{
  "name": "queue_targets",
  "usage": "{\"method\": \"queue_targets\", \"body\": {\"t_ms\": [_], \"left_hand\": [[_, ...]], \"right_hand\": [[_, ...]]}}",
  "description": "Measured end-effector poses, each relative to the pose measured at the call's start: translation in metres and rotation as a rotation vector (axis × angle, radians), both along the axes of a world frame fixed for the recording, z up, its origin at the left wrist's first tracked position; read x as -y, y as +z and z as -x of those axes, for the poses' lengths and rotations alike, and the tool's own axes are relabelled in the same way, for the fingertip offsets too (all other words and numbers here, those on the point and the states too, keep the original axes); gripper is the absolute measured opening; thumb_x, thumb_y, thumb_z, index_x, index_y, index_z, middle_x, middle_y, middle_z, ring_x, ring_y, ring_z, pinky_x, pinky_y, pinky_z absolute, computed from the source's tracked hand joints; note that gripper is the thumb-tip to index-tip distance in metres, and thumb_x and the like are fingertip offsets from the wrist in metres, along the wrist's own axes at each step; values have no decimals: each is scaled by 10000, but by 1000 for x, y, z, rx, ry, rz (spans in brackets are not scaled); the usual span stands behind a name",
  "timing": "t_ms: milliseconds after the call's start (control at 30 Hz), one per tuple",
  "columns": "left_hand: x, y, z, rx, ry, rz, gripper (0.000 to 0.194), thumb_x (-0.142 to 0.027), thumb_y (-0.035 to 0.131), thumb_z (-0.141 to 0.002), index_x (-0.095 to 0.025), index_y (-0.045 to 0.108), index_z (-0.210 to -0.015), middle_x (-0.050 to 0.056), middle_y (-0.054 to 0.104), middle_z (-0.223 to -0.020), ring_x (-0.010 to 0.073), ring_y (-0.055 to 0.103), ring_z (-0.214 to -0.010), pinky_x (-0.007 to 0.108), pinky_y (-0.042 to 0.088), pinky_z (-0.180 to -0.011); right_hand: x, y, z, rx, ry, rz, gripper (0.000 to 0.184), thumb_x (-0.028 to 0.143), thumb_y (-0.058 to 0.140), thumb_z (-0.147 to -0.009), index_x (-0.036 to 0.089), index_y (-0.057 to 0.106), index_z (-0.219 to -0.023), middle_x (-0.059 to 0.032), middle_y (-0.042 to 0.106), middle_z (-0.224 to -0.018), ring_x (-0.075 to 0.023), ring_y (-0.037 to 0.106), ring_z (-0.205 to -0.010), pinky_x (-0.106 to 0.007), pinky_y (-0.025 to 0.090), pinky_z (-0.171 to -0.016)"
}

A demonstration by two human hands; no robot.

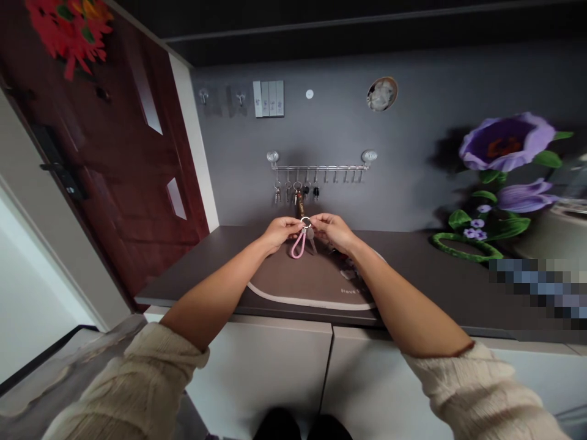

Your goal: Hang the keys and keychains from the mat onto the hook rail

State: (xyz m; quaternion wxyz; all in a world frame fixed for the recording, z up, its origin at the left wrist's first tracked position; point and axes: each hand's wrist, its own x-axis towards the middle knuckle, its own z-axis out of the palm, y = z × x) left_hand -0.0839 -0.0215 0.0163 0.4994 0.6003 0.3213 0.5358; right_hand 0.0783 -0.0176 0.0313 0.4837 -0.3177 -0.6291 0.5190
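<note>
My left hand and my right hand meet above a brown mat on the counter. Both pinch a metal key ring from either side. A pink loop strap and a key hang from the ring. On the wall just behind is a metal hook rail with several key bunches hanging at its left end. More small items lie on the mat under my right wrist, mostly hidden.
A dark counter tops white cabinet doors. A dark red door stands at the left. Large purple artificial flowers sit at the right. Light switches are on the grey wall.
</note>
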Motion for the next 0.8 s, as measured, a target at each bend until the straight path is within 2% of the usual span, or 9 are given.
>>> {"method": "queue_targets", "body": {"t_ms": [167, 433, 667, 800], "left_hand": [[2, 2, -3, 75, 50, 26, 264, -262, 689, -549, -101, 617, -745, 22, 595, -653, 73, 519, -569, 230, 397, -595], [0, 15, -18, 86, 75, 32, 232, -249, 688, -553, -105, 618, -721, 21, 595, -638, 67, 516, -539, 218, 399, -574], [-12, 32, -35, 135, 107, 26, 205, -233, 677, -566, -111, 619, -720, 21, 589, -624, 72, 512, -523, 210, 391, -533], [-21, 33, -45, 201, 136, 13, 212, -233, 665, -580, -117, 618, -751, 22, 595, -641, 70, 511, -532, 206, 398, -540]], "right_hand": [[-2, 0, 0, -36, 36, 35, 180, 271, 667, -573, 153, 578, -675, -3, 587, -681, -90, 538, -640, -250, 426, -680], [-12, 3, -4, -44, -97, -109, 250, 344, 664, -538, 138, 576, -649, 7, 557, -622, -77, 482, -586, -244, 391, -645], [-9, 23, -9, -86, -127, -116, 250, 349, 620, -578, 147, 506, -671, 24, 508, -607, -77, 471, -571, -250, 409, -593], [-12, 38, -17, -98, -178, -126, 206, 332, 578, -625, 161, 481, -686, 44, 452, -565, -76, 460, -548, -266, 440, -580]]}}
